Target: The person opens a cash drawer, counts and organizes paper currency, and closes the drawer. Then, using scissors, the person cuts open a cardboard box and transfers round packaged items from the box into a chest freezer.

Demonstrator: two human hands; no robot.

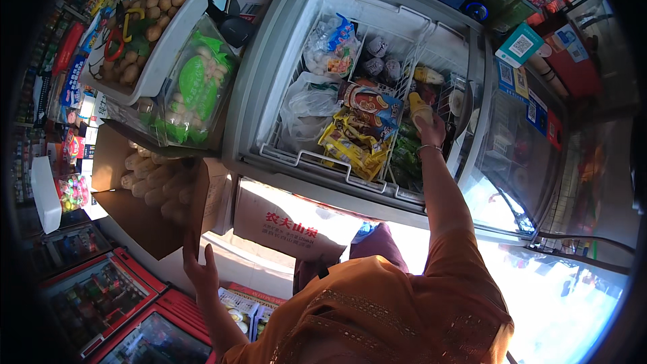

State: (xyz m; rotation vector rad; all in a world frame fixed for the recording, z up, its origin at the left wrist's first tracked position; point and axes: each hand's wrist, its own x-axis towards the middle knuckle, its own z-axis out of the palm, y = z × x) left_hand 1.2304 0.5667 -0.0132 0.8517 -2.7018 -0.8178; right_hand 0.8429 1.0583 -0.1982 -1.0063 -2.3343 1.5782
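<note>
An ice cream freezer point(242, 101) stands before me with its wire baskets point(323, 162) in view. Inside its right part my right hand point(430, 130) is closed around a packaged ice cream cone point(418, 107) with a yellow top. Another cone point(427, 75) lies just beyond it, and green packets point(405, 154) lie beside my wrist. Left of these are yellow ice cream packets point(354, 144), brown-and-blue packets point(371, 101), a white plastic bag point(308, 106) and purple-white wrapped items point(376, 48). My left hand point(201, 263), fingers apart, is at the lower edge of an open cardboard box point(207, 197).
The cardboard box holds several wrapped pale items point(159, 177). Above it stand a white tub point(177, 25) of round brown produce with scissors point(113, 43) and a clear container point(194, 86). Sliding glass point(510, 151) covers the freezer's right side. Red-framed coolers point(136, 298) stand lower left.
</note>
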